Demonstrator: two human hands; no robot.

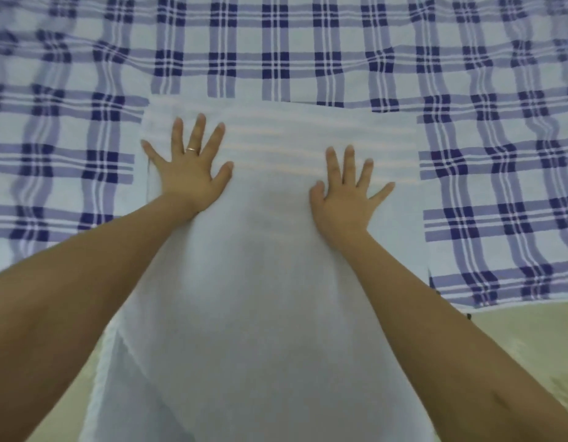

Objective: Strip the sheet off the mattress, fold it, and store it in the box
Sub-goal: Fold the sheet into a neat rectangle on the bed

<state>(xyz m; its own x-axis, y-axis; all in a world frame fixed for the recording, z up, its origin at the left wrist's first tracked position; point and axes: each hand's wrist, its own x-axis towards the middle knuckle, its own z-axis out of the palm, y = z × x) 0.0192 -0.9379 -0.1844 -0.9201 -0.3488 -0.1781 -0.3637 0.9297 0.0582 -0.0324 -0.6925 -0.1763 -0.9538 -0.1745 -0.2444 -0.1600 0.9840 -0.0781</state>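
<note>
A white sheet (pixel 260 266) lies folded into a long band on the bed, running from the far edge near me up to its straight far end, with faint pale stripes across that end. My left hand (pixel 190 167) presses flat on its left side, fingers spread, a ring on one finger. My right hand (pixel 348 193) lies flat on the right side, fingers spread too. Neither hand grips the cloth. No box is in view.
A blue-and-white plaid cover (pixel 276 52) spreads over the mattress beneath and around the white sheet. A beige surface (pixel 512 333) shows beyond the plaid cover's near edge at the lower right and lower left.
</note>
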